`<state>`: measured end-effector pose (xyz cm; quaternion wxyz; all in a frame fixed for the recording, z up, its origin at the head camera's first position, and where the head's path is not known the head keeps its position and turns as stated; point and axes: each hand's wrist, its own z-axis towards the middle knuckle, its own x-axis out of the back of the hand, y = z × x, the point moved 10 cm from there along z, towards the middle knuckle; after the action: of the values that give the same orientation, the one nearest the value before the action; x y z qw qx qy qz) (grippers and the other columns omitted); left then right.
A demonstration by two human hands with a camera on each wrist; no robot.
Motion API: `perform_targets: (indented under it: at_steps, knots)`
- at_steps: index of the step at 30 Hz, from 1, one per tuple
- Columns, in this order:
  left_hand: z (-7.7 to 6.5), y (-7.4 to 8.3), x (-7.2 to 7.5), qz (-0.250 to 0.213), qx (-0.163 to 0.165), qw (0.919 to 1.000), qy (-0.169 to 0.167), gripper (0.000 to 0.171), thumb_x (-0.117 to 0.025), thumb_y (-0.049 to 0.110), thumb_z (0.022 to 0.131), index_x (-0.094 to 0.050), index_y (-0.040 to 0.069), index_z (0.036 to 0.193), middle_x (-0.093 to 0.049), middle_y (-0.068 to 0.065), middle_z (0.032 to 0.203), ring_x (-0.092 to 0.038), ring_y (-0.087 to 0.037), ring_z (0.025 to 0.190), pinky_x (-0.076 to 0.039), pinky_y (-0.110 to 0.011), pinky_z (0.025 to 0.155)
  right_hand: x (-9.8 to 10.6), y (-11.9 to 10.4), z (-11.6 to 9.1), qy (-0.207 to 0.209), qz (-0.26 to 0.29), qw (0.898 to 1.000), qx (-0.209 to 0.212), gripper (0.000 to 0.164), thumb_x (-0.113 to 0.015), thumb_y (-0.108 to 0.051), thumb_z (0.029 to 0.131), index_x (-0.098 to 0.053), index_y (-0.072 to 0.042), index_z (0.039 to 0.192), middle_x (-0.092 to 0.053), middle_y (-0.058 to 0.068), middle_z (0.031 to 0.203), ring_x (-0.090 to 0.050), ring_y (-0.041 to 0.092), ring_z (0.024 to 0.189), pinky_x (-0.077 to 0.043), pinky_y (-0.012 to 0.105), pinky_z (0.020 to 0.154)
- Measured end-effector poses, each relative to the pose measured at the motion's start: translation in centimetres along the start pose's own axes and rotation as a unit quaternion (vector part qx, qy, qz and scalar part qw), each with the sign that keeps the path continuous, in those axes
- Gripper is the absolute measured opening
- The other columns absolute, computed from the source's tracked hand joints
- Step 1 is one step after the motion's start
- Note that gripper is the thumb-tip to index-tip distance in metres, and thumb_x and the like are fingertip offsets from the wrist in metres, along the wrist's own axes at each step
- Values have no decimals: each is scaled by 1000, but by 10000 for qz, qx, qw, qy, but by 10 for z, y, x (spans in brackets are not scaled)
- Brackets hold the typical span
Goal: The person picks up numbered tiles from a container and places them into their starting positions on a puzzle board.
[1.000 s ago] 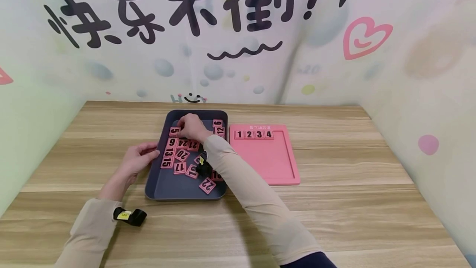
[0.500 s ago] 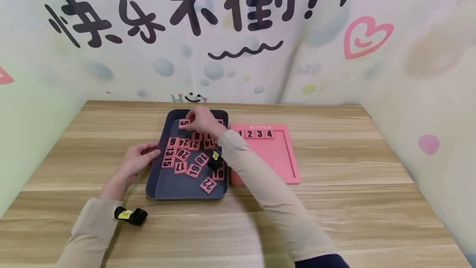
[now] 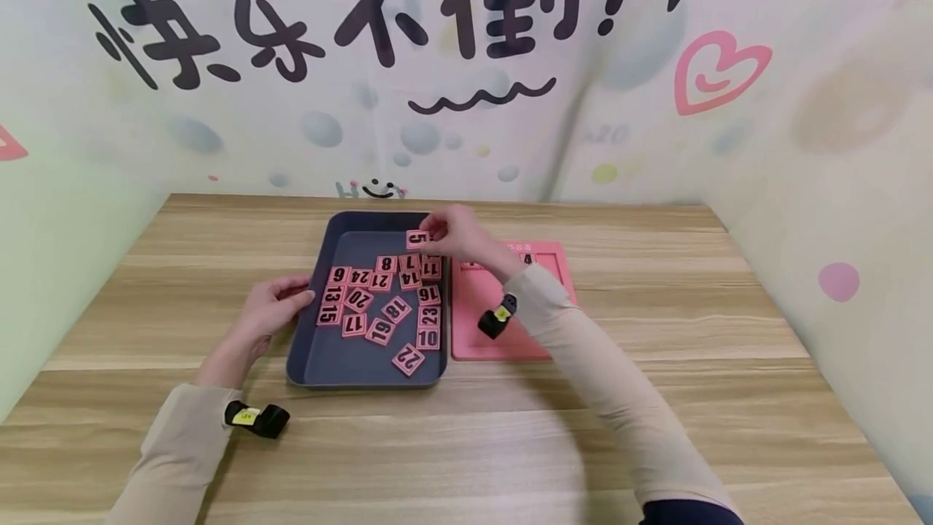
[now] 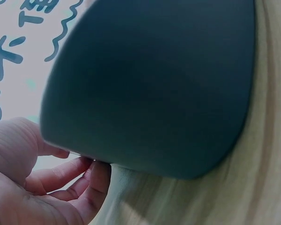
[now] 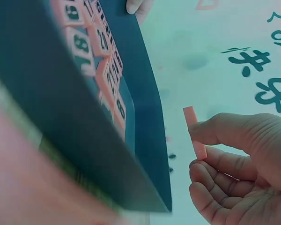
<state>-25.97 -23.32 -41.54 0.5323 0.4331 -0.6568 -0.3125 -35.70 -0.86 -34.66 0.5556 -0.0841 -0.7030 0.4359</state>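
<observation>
My right hand [image 3: 461, 235] pinches a pink number tile marked 5 [image 3: 416, 239] between thumb and fingers, over the far right corner of the dark grey tray [image 3: 350, 363]. In the right wrist view the same tile [image 5: 195, 136] shows edge-on, raised above the tray's rim. My left hand [image 3: 268, 313] holds the tray's left edge, its thumb at the rim; the left wrist view shows its fingers [image 4: 100, 180] against the tray's outer side. Several more number tiles lie in the tray, among them 22 [image 3: 408, 360], 17 [image 3: 354, 325] and 6 [image 3: 338, 276].
A pink puzzle board [image 3: 484, 330] with a raised frame lies against the tray's right side. Along its top row sit number tiles, partly hidden by my right hand and forearm; the 4 tile [image 3: 528, 259] shows. Behind the wooden table [image 3: 255, 476] stands a printed wall.
My right hand has lifted the 5 tile from the tray's upper left and carried it rightward to the tray's right rim. My left hand has stayed on the tray's edge.
</observation>
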Motion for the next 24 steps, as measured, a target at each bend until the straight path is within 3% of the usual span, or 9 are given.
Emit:
perform_targets:
  at_steps: [10, 18, 24]
  knots:
    - [2, 0, -1, 62, -18, 10000, 30, 46, -49, 11, 97, -39, -11, 135, -46, -30, 130, -51, -20, 103, -44, -13, 72, 36, 38, -47, 249, -262, 9993, -34, 31, -76, -12, 78, -66, 1, 105, -65, 11, 95, -59, 22, 86, -50, 31, 77]
    - [1, -1, -2, 38, 16, 10000, -15, 46, -47, 11, 97, -38, -10, 137, -45, -30, 132, -49, -27, 110, -44, -12, 73, 46, 65, -86, 407, -310, 9986, 158, 26, -75, -1, 75, -67, 7, 98, -65, 13, 86, -59, 24, 79, -50, 33, 72]
    - [1, -1, -1, 59, 16, 10000, -11, 47, -48, 12, 97, -39, -10, 137, -45, -30, 132, -50, -21, 106, -44, -12, 73, 49, 88, -106, 376, -320, 9987, 149, 22, -75, 2, 73, -68, 7, 93, -66, 12, 83, -61, 23, 76, -53, 33, 70]
